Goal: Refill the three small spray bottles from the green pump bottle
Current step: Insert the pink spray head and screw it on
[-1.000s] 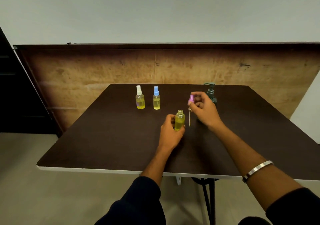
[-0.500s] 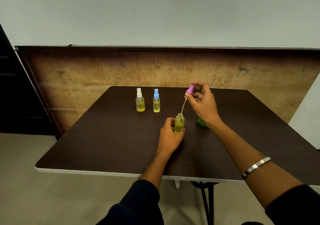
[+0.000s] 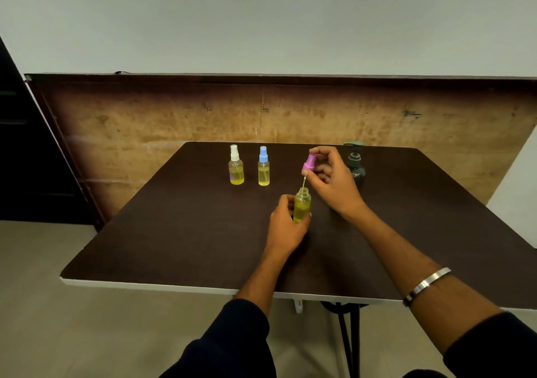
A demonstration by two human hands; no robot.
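- Since half a second ago, we note the right hand [image 3: 334,183] has brought the pink spray cap [image 3: 308,166] lower, and its dip tube [image 3: 304,182] now reaches the mouth of the open spray bottle [image 3: 302,205]; the tube tip appears to sit at or just inside the neck. The left hand [image 3: 286,226] has kept its place.
- Right hand: thumb and fingertips pinch the pink cap; the remaining fingers are loosely curled beneath it. It holds nothing else.
- Left hand: fingers wrapped round the lower body of the open bottle, holding it upright on the desk [image 3: 174,241].
- The open bottle stands near the desk's middle and is nearly full of yellow liquid.
- Two more spray bottles stand farther back, capped and apart from each other: the white-capped bottle [image 3: 236,169] and the blue-capped bottle [image 3: 263,170].
- The green pump bottle [image 3: 355,166] stands behind the right hand, partly hidden by it; nobody touches it.
- Handling, in our judgement: the small bottle is light, clear plastic, easily tipped while uncapped, so a grip low on its body is sound. The liquid could make the wall slippery if spilled.
- The dip tube looks thin and flexible; we judge it should be guided straight down by the cap, not by the tube.
- We judge the cap should be held by its collar for threading.
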